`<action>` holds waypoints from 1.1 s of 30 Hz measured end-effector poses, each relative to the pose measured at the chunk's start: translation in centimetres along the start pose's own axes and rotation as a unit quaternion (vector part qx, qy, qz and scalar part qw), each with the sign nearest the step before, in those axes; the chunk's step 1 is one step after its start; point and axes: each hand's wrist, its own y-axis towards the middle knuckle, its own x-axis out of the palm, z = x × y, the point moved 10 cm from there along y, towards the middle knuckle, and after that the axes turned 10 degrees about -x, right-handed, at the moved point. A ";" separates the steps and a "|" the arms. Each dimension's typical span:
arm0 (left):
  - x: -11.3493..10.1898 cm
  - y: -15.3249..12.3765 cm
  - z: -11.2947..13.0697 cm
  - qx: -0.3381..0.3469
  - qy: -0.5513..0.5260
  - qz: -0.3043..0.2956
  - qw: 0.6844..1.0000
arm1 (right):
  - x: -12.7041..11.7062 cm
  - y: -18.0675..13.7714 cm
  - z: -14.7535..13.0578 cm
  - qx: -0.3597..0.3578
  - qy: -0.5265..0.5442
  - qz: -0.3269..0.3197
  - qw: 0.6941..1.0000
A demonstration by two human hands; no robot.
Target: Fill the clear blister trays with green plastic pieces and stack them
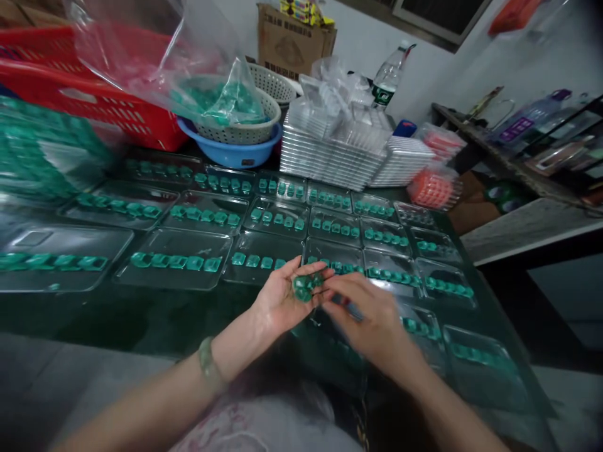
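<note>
Left hand: you held it palm up and cupped around a small heap of green pieces, just above the near row of trays
Right hand: it was blurred with motion, fingertips at the heap in your left palm; whether it was pinching a piece I cannot tell
Trays: clear plastic trays lay in rows across the dark counter, and most of the far and middle ones showed a full line of green pieces
Done: by my judgement, the bulk of the laid-out trays were already loaded
Left: the trays nearest you, under and right of your hands, were too blurred to tell how full they were; a stack of empty trays stood at the back
Supply: a bag of green pieces sat in the baskets at the far edge, so stock remained
</note>
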 end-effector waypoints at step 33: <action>0.6 -2.2 0.1 0.167 0.373 0.072 0.910 | 4.5 -5.3 5.6 0.268 0.454 0.164 0.834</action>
